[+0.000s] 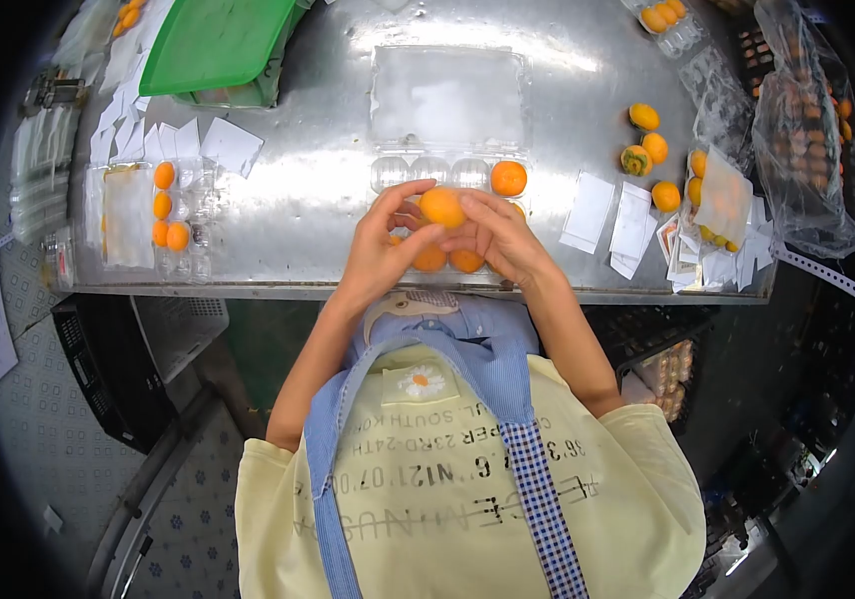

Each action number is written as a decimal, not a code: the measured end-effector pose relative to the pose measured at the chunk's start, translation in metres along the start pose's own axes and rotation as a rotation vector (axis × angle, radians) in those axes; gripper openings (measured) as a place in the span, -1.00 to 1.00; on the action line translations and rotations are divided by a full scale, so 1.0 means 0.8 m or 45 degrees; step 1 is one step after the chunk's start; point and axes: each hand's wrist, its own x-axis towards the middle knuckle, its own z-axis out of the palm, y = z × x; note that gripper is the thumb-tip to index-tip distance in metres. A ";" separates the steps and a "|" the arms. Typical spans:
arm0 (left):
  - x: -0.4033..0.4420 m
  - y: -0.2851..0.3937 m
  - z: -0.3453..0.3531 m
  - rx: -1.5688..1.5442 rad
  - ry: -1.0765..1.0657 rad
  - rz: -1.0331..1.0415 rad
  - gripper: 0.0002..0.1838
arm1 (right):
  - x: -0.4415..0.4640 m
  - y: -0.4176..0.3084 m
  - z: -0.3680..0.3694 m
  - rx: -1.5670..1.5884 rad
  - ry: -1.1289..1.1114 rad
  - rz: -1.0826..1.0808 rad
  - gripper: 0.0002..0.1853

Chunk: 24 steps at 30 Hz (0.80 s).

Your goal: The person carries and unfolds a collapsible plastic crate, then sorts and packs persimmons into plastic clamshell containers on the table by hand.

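Observation:
An orange fruit (441,208) is held between my two hands, above a clear plastic tray with its lid opened back (449,95). My left hand (388,235) has its fingers and thumb curled against the fruit's left side. My right hand (499,235) touches the fruit's right side with its fingertips. Under my hands, several orange fruits (429,260) sit in the near part of the tray, partly hidden. One more fruit (508,178) lies in the tray's far right cup. The cups to its left in that row hold no fruit.
A green bin (216,45) stands at the back left, near white paper slips (232,146). At the left is another clear tray with fruits (178,236). Loose fruits (644,117), more slips (587,212) and a plastic bag (809,150) lie at the right.

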 end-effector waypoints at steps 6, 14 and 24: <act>-0.005 -0.002 0.011 -0.200 0.035 -0.075 -0.51 | -0.005 0.010 -0.003 0.031 -0.005 -0.021 -0.56; -0.010 -0.008 0.021 -0.156 0.148 -0.045 -0.56 | -0.010 0.015 0.003 -0.115 0.005 -0.098 -0.54; -0.005 -0.005 0.011 -0.286 0.097 -0.286 -0.65 | -0.012 0.019 -0.007 0.048 -0.012 -0.006 -0.57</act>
